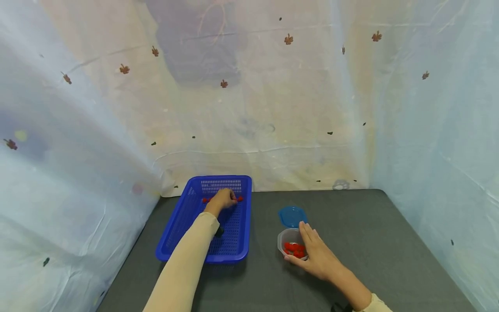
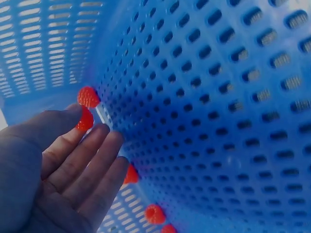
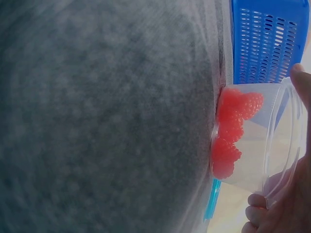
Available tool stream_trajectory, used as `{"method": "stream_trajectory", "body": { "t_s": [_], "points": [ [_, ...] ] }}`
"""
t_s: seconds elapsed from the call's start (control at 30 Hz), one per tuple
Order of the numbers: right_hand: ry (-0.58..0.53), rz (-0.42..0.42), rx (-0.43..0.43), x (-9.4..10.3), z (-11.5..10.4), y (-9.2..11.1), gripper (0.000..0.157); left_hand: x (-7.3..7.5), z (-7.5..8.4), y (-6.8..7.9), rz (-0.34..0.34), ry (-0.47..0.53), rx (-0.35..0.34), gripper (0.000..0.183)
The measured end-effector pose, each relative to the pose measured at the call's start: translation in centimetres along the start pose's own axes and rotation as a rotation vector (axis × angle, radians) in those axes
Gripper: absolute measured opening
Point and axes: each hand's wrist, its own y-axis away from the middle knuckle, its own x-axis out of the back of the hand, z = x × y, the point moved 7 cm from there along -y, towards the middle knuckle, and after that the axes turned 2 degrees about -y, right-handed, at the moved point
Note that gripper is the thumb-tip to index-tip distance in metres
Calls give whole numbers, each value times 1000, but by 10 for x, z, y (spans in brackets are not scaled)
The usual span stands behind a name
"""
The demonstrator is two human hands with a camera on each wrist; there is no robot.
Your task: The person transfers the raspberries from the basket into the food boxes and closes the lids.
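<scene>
Dark grey covering on the table (image 1: 351, 221) is the working surface; items are listed from near to far. Nearest, the right hand (image 1: 317, 258) grips a clear container (image 1: 290, 235), thumb and fingers set about its rim; red raspberries (image 3: 228, 128) lie at its bottom, below the fingers. Just beyond the container, a blue lid (image 1: 292, 216) rests on the table. To the left, the left hand (image 1: 222, 201) reaches into a blue basket (image 1: 183, 216), and its thumb and forefinger appear to pinch one raspberry (image 2: 85, 119) at their tips; the remaining fingers are extended. A second raspberry (image 2: 88, 96) sits just past the thumb tip, and another (image 2: 131, 174) lies beside the outer fingertips. Assessment: the pinch should be light, since hard pressure could make the fruit slip, and the lift should clear neighbouring berries and the basket wall. Steady holding of the container is advisable, as it looks light enough to tip. Farthest, a pale sheet (image 1: 249, 130) with leaf motifs forms the backdrop.
</scene>
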Motion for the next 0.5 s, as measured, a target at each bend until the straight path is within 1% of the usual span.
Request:
{"method": "stream_trajectory", "body": {
  "t_s": [0.2,0.37,0.5],
  "points": [
    [-7,-4,3,-1,-1,1,124,8,-3,3,12,17,-28,9],
    [-5,8,14,0,-2,0,124,22,4,6,27,43,-76,10],
    [-1,11,16,1,-2,0,124,33,9,10,50,56,-98,11]
  ]
}}
